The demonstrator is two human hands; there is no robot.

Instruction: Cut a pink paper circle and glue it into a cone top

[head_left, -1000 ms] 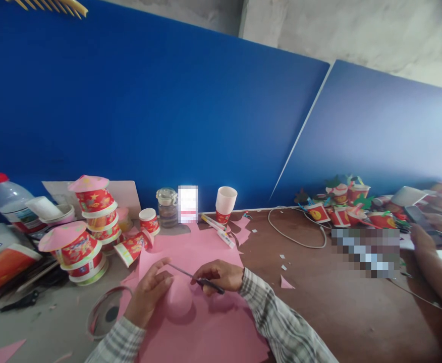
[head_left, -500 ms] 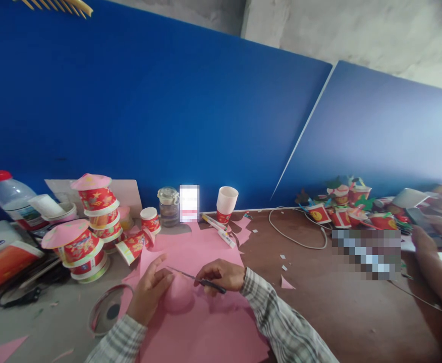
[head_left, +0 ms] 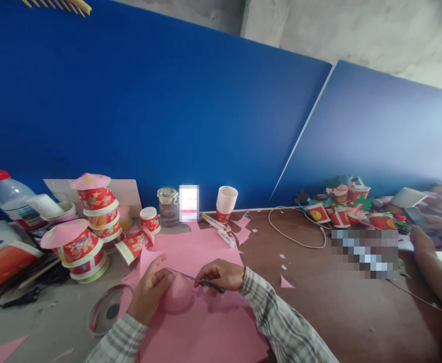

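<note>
Between my hands is a small rounded piece of pink paper (head_left: 178,294). My left hand (head_left: 151,288) pinches its left edge between thumb and fingers. My right hand (head_left: 221,275) is closed round the dark handles of a pair of scissors (head_left: 211,286). The scissors' thin blades point left and lie along the top edge of the pink piece, close to my left fingertips. Under both hands lies a large pink paper sheet (head_left: 209,333). How far apart the blades are is hard to make out.
Stacked red paper cups with pink tops (head_left: 87,249) stand on the left, near a roll of tape (head_left: 111,311). Behind the sheet are a glass jar (head_left: 168,207), a glue tube (head_left: 226,238) and a white cup (head_left: 227,200). Another person's arm (head_left: 435,267) is at far right.
The scissor blades look a little more closed along the pink piece's top edge. My hands have hardly moved.
</note>
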